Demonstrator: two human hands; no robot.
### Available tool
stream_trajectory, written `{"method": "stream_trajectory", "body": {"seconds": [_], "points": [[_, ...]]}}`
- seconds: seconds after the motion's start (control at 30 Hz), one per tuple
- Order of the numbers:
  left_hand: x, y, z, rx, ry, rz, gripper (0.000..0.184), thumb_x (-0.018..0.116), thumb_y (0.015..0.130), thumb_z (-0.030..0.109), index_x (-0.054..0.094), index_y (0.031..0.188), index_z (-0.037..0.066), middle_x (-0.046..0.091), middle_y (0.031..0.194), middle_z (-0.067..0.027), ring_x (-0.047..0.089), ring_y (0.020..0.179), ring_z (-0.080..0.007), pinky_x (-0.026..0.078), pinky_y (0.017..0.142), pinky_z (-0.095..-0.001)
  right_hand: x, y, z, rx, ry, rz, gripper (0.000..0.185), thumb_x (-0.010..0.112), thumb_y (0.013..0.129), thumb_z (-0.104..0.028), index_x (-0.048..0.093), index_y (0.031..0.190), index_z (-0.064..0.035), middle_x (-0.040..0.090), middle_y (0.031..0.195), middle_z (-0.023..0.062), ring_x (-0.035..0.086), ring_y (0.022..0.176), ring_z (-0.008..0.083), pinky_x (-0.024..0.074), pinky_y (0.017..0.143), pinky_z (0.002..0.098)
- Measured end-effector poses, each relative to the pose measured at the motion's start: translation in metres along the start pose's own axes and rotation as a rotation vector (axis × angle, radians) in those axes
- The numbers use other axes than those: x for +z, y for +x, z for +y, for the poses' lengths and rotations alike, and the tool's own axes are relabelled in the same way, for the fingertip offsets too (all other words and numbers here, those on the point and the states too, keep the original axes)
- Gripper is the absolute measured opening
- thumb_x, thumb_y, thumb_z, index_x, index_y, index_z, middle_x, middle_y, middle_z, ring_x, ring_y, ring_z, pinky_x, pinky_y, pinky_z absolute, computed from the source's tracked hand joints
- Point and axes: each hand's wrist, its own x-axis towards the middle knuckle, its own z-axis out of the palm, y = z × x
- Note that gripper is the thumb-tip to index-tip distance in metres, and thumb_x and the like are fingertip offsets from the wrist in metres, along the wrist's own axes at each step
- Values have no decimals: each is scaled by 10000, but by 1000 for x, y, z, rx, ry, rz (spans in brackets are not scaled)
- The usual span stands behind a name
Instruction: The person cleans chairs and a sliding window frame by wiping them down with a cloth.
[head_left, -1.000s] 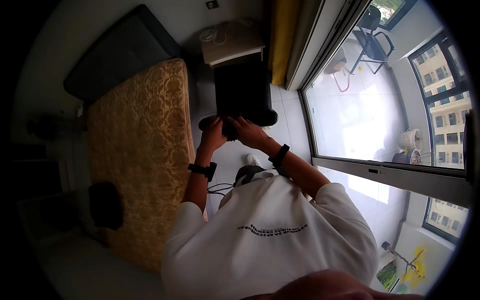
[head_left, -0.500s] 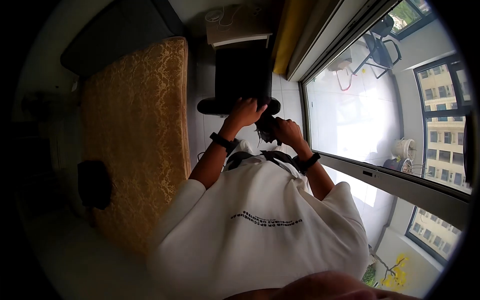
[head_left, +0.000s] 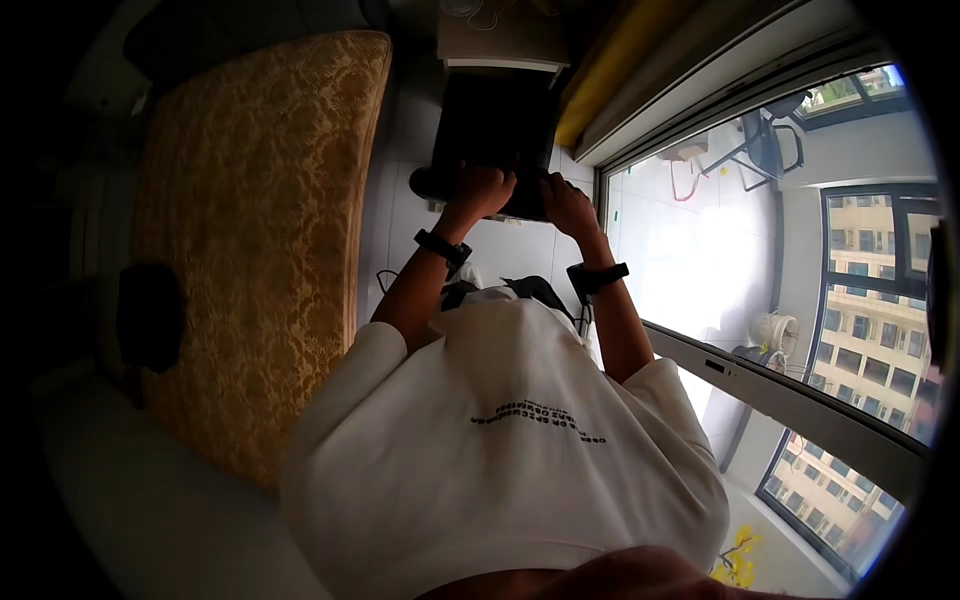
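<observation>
A black chair-like piece [head_left: 490,115] with a rounded arm at its left stands in front of me. My left hand [head_left: 484,190] is at its near edge, its fingers curled over dark cloth. To the right, my right hand [head_left: 570,205] is curled at the same edge. Dark cloth [head_left: 525,195] spans the gap between both hands, hard to tell from the black seat. Each wrist wears a black band. The fingertips are partly lost in the dark.
A bare mattress [head_left: 260,200] with a gold pattern lies at the left, a black item [head_left: 150,315] on it. Behind the black piece is a small table [head_left: 500,45]. A sliding glass door [head_left: 700,250] stands at the right, with a chair [head_left: 765,145] beyond.
The loose dark cloth that hung bunched between my hands now lies along the near edge of the black piece. Both hands have moved forward. The view has shifted.
</observation>
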Motion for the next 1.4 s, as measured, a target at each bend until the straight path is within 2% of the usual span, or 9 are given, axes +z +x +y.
{"method": "stream_trajectory", "body": {"seconds": [0.3,0.47,0.57,0.63,0.77,1.0,1.2,1.3,1.4], "points": [[-47,-82,-73,-305,-103,380,294,564,911,260,600,1036,-4,645,916,-180,592,1046,-367,274,1076,-618,46,92,-92,-313,-19,-193,287,499,928,-215,560,1150,-45,605,1115,217,687,810,356,588,604,435],[-33,-57,-82,-317,-190,503,488,628,843,205,438,1228,-27,605,1012,-185,563,1091,-387,264,1066,-642,12,118,-103,108,724,-563,461,340,1019,-353,511,1336,-65,552,1331,198,568,1193,313,439,1024,415],[-39,-29,-83,-267,-210,462,573,570,871,229,426,1368,-17,579,1208,-240,537,1144,-406,346,1067,-521,31,123,-84,125,914,-639,538,263,1022,-419,484,1389,-94,494,1423,169,433,1339,295,290,1133,383],[-49,-19,-79,-358,-360,-13,516,488,864,182,511,1365,58,604,1239,-220,570,1133,-381,427,1005,-452,62,127,-73,75,531,-567,550,294,1008,-452,507,1371,-99,502,1412,175,441,1332,312,320,1115,388],[-55,-26,-71,-318,-420,-76,450,446,873,172,597,1294,126,671,1107,-199,634,1023,-352,491,893,-422,66,102,-61,220,569,-631,552,342,996,-461,503,1363,-80,516,1379,206,470,1296,348,344,1096,418],[-60,-64,-30,-213,-289,-160,433,551,830,191,620,1246,91,664,1119,-197,642,1012,-347,518,864,-416,-3,11,-40,-35,324,-589,636,492,930,-492,481,1256,54,557,1207,334,558,1123,471,461,958,521],[-36,-49,3,-51,59,-532,944,750,710,390,292,1483,100,462,1415,-205,482,1274,-374,300,1118,-526,-7,-7,-35,17,343,-551,764,619,818,-593,473,1257,15,581,1178,311,581,1103,461,488,900,556],[0,-28,0,8,91,-379,1044,782,667,440,243,1496,102,406,1457,-200,454,1301,-385,246,1130,-579,-3,5,-20,-25,319,-473,936,745,662,-642,445,1313,-40,602,1180,268,594,1106,429,474,877,589],[-7,7,-1,10,128,-412,1122,826,610,425,223,1496,91,391,1450,-209,442,1301,-394,354,1093,-513,-22,37,-8,7,247,-634,1114,816,576,-636,368,1411,-52,572,1275,187,596,1125,397,485,919,532]]}}
